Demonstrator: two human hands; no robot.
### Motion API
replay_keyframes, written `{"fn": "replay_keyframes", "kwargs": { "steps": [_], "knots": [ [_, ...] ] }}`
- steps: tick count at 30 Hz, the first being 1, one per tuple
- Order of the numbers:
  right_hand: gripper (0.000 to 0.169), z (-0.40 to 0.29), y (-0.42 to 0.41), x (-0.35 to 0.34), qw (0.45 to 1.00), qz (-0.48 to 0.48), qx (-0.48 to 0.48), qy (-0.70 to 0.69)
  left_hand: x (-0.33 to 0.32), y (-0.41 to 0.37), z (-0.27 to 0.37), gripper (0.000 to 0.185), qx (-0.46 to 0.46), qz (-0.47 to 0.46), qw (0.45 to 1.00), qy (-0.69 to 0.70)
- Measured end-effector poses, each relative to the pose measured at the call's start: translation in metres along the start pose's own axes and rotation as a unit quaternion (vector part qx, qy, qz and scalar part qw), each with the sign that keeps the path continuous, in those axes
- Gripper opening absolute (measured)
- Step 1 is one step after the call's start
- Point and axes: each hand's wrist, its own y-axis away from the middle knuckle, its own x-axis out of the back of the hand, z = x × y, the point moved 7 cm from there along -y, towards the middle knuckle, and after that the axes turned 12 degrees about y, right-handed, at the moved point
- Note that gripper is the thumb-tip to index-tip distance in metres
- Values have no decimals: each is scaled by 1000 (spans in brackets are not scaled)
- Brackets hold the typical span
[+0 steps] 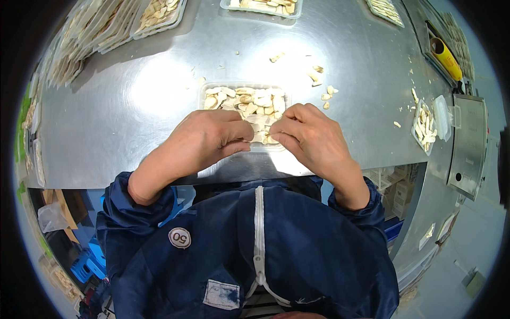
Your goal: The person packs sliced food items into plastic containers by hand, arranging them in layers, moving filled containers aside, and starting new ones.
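A clear plastic tray [243, 84] lies on the steel table before me, filled with pale dried slices [259, 99], perhaps mushroom or root. Over its near left part is my left hand [207, 134], thumb and fingers bent close together at the slices. My right hand [312, 134] comes in from the other side, its thumb and forefinger tips touching slices near the tray's front. The fingers hide whether either hand pinches a piece. Loose slice bits [315, 75] are scattered on the table beyond my right hand.
Stacked filled trays [99, 24] crowd the far left. Another filled tray [261, 12] stands at the far middle, one more [385, 11] at the far right. On the right are a small tray of strips [425, 127], a steel box [468, 145] and a yellow tube [446, 60].
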Motion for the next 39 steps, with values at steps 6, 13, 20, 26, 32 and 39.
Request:
{"fn": "replay_keyframes", "kwargs": {
  "steps": [6,13,20,26,32,39],
  "knots": [
    [12,59,10,31,988,78,-129,19,10,6,1,18,-3,94,986,-139],
    [17,81,19,32,978,70,-166,107,-10,7,-3,35,-65,98,977,-179],
    [19,87,18,21,976,63,-185,94,-16,14,-5,44,-50,80,981,-172],
    [19,88,18,21,971,53,-207,103,-37,17,-16,83,-35,-4,970,-240],
    [21,91,20,20,969,39,-223,96,-32,22,-16,87,-11,-4,969,-248],
    [23,95,23,20,968,46,-232,80,-42,28,-23,89,-5,-30,970,-240]
  ]
}}
